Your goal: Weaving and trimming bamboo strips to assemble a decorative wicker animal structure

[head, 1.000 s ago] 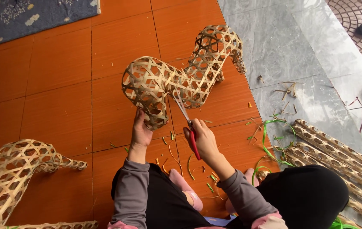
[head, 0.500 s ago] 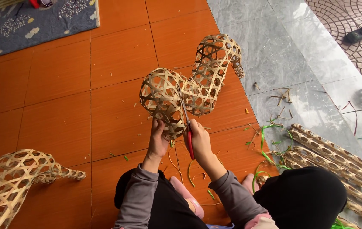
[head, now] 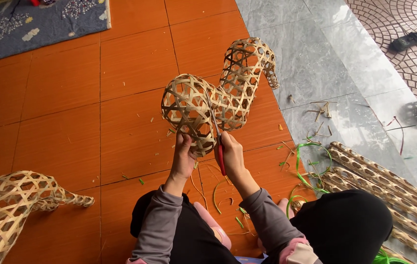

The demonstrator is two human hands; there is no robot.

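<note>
Scissors (head: 219, 146) with red handles gripped in right hand (head: 230, 155), centre frame; left hand (head: 184, 156) clasps woven bamboo form (head: 215, 100) beside them

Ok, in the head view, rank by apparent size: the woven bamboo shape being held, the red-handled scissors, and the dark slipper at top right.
1. Woven bamboo shape, by far the largest.
2. Red-handled scissors in the right hand.
3. Dark slipper.
The slipper lies farther from the camera, so its place below the scissors is unsure.
</note>
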